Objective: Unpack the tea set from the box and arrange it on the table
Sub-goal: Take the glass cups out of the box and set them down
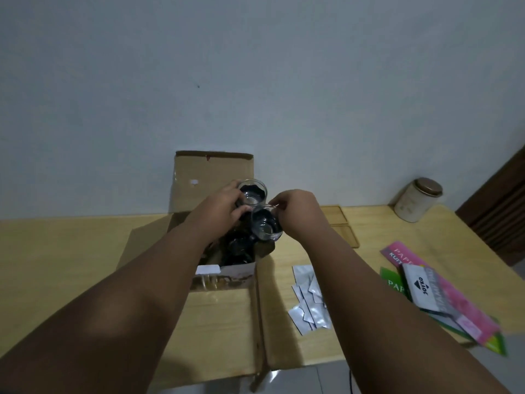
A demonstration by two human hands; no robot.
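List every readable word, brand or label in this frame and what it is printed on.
"JOYKO", sideways, on the white box.
"PAP" and "KUIT", both cut off, on the pink packet.
"PAP", cut off, on the green packet.
Grey print on the white box's side: too blurred to read.
The white sticker on the cardboard box: nothing legible.

Just 2 bare arms in shot tbh, both forearms uncovered right down to the bottom edge of frame. The left hand (224, 207) & right hand (298, 214) are bare too, fingers (233, 186) too blurry for nail detail imo.
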